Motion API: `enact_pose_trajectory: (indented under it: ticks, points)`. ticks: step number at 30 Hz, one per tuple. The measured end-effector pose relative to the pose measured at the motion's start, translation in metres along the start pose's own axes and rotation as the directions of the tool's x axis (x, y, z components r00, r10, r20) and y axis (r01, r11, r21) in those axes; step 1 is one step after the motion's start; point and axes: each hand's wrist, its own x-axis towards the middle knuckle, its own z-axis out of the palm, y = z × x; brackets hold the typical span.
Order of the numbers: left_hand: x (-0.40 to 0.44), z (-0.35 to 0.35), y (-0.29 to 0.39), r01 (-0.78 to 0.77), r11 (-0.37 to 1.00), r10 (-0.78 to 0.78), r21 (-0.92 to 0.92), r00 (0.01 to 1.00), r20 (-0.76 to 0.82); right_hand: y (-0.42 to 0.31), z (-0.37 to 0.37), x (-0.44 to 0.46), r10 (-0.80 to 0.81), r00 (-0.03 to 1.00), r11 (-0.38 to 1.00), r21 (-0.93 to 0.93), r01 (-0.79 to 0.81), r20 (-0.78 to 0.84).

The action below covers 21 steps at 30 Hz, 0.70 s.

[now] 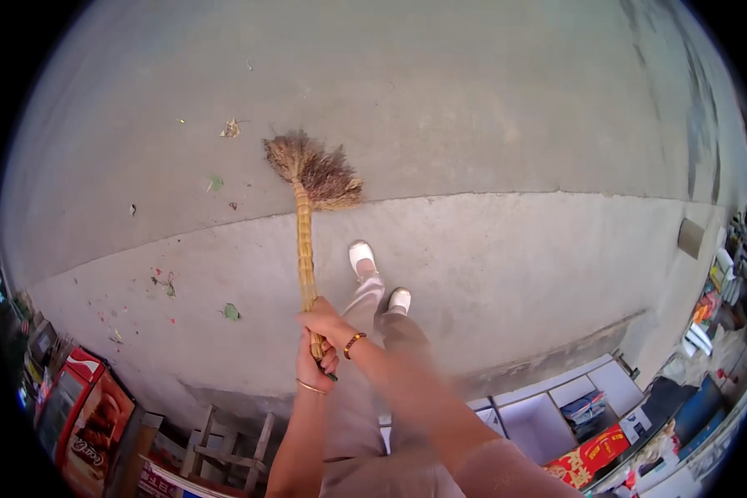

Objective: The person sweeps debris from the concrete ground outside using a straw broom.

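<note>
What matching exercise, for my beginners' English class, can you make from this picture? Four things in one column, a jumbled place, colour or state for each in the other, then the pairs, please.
Things:
1. broom
2. shoes
3. drinks fridge
4. beaded bracelet

Descriptions:
A. in the picture's lower left
B. round the right wrist
C. gripped by the left hand and right hand
D. white

Pairs: 1-C, 2-D, 3-A, 4-B

One broom [305,241] is counted in the fingers [330,360] of one left hand [313,353] and one right hand [327,322]; two bracelets [353,345] are counted behind the fingers; two white shoes [362,252], right of them; two larger green leaves [231,312] — left; one red drinks cabinet [98,427] — farther left.
</note>
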Motion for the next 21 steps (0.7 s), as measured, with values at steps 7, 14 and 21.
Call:
enact_pose_trajectory:
  ticks: [7, 14, 21]
  points:
    - [-0.014, 0.046, -0.011, -0.147, 0.987, 0.141, 0.062, 0.986, 0.091, -0.067, -0.03, -0.047, -0.213, 0.966, 0.927, -0.283, 0.247, 0.146]
    - [0.029, 0.149, -0.09, -0.004, 0.897, -0.128, 0.443, 0.955, 0.268, -0.049, -0.188, -0.095, -0.163, 0.907, 0.957, 0.162, 0.241, -0.388]
    - [0.176, 0.354, -0.016, 0.383, 0.79, -0.532, 0.479, 0.816, 0.224, -0.187, -0.336, -0.005, 0.157, 0.895, 0.815, 0.566, 0.122, -0.418]
